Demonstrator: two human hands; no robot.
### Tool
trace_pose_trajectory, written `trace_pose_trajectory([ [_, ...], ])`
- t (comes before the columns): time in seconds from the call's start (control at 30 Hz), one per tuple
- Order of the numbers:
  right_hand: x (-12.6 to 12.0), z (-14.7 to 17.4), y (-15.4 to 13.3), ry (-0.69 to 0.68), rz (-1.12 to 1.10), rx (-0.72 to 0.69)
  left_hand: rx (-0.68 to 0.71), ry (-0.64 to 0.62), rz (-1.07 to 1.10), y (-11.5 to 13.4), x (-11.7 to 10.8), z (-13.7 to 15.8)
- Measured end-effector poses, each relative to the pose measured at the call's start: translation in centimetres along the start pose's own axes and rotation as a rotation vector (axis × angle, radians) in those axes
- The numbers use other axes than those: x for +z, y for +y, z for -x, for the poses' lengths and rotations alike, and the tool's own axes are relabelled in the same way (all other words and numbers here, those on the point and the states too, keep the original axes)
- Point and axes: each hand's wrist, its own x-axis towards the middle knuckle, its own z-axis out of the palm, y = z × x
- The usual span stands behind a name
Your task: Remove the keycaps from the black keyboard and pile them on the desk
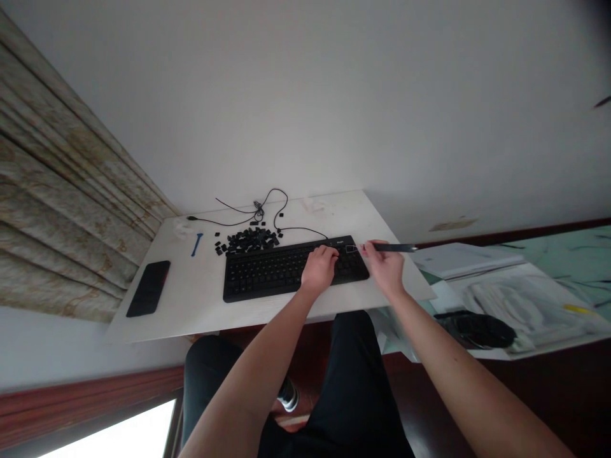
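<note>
A black keyboard lies near the front of the white table, its lettered keys in place over most of the part I can see. Bent over its right half, my left hand presses down with its fingers close together; what lies under the fingertips is hidden. My right hand is closed on a wire keycap puller with a dark handle pointing right. The puller's wire loops reach over the keyboard's upper right corner. Behind the keyboard's left half lies a heap of loose black keycaps.
A small blue tool and a black phone lie at the left of the white table. The keyboard's black cable is bundled at the back. Right of the table are papers and a dark object on a lower surface.
</note>
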Motion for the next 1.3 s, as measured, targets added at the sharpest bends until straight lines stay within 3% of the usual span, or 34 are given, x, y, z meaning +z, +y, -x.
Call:
trace_pose_trajectory([
  [0.07,0.2,-0.7,1.8,0.12,-0.157,0.202,-0.007,0.069,0.096,-0.2,0.1,0.2],
  [0.13,0.4,-1.0,3.1,0.179,-0.234,0.298,-0.01,0.137,0.212,-0.2,0.2,0.3],
  [0.2,0.5,-0.9,3.5,0.173,-0.214,0.311,-0.051,0.212,0.335,-0.2,0.1,0.2],
  [0.33,0.4,-0.6,2.8,0.105,-0.118,0.3,-0.285,0.311,0.478,-0.7,-1.7,-0.7],
  [0.47,0.3,-0.5,2.5,0.103,-0.103,0.286,-0.411,0.275,0.355,-3.5,-6.4,-1.6],
  [0.57,0.4,-0.6,2.9,0.09,-0.113,0.296,-0.462,0.32,0.273,-6.9,-10.6,-1.8],
  [0.63,0.6,-0.6,3.3,0.088,-0.122,0.315,-0.513,0.318,0.097,-9.3,-12.9,-1.7],
  [0.83,0.7,-0.7,3.6,0.086,-0.159,0.334,-0.604,0.233,-0.146,-14.1,-16.1,-1.1],
  [0.97,0.6,-0.7,3.6,0.085,-0.157,0.331,-0.547,0.233,-0.238,-13.9,-15.9,-0.7],
  [1.07,0.6,-0.7,3.6,0.081,-0.144,0.345,-0.365,0.296,-0.231,-11.7,-14.3,-0.6],
  [1.17,0.6,-0.7,3.4,0.084,-0.146,0.347,-0.149,0.244,-0.132,-8.2,-11.0,-0.6],
  [1.3,0.4,-0.7,3.2,0.087,-0.143,0.316,0.033,0.053,-0.033,-2.7,-5.2,-0.5],
])
